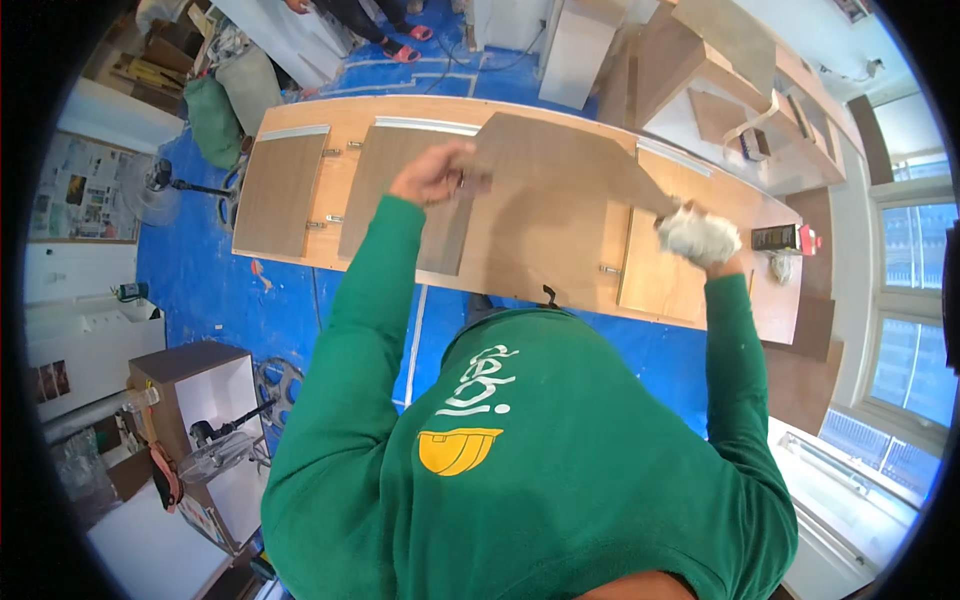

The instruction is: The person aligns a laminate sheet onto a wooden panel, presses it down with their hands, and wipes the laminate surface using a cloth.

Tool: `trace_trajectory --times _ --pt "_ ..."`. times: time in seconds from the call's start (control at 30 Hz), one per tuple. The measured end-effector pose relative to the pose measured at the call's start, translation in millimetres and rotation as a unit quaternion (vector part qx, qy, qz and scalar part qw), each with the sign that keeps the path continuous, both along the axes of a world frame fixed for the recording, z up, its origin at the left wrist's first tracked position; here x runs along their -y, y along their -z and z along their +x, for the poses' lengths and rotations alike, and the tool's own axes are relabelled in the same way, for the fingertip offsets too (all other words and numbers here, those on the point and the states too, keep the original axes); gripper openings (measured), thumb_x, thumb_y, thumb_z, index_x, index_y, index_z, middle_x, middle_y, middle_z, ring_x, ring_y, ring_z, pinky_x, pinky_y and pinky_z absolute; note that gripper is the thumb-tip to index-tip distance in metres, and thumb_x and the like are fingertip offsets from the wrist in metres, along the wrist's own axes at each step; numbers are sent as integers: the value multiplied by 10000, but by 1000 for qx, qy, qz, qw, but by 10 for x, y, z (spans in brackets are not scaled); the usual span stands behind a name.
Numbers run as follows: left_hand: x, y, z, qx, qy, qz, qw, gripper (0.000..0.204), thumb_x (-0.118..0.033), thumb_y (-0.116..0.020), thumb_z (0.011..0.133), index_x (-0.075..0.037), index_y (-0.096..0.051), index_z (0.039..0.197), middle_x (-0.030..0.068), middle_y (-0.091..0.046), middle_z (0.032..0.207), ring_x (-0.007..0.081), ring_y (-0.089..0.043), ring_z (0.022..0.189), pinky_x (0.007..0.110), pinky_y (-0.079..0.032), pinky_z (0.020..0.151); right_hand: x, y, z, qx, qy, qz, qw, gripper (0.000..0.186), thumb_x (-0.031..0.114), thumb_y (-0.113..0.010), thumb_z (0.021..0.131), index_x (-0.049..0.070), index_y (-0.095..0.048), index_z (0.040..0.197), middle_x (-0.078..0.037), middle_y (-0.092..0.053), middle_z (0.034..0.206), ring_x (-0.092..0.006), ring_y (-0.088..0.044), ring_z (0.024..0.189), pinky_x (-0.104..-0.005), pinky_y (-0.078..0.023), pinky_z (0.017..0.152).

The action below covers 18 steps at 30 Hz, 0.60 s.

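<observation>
Green sleeves [370,330], left hand [432,175] gripping tilted panel [560,165] edge

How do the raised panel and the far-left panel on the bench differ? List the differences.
The raised panel is held up off the bench by the left hand, tilted; the far-left panel lies flat on the workbench.
The raised panel has an angled, cut-off outline; the far-left panel is a plain rectangle.
The right hand presses a white rag at the raised panel's edge; nothing touches the far-left one.
Both are brown wood-look boards.

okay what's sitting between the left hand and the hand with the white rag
In the head view, the brown wood panel spans that stretch: the left hand grips one edge, and the right hand presses the white rag at the other. Nothing else lies between.
</observation>
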<state>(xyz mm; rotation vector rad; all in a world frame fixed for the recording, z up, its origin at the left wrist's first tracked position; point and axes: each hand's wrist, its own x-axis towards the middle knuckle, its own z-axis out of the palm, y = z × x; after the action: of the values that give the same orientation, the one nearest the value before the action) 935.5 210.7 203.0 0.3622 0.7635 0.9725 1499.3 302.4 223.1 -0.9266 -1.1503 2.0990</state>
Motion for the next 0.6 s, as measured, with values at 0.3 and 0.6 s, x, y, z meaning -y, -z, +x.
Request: trace_trajectory --times 0.3,0.6 --pt "1626 1601 489 -130 93 -182 970 531 -147 -820 995 102 -629 1423 169 -726 1376 248 -694 1284 397 -536 1148 1704 1478 -73 171 49 -273 945 176 113 -788 975 20 -743 1118 -76 -768 996 -186 -755 873 -340 -617 778" --pt "2385 2783 880 -81 -132 -241 958 441 -93 -780 1008 71 -655 1397 144 -740 1333 226 -701 1232 370 -552 1072 2000 2588 -248 248 18 -245 937 439 99 -760 1018 -56 -627 1407 -190 -746 1283 -253 -763 1086 -365 -637 899"
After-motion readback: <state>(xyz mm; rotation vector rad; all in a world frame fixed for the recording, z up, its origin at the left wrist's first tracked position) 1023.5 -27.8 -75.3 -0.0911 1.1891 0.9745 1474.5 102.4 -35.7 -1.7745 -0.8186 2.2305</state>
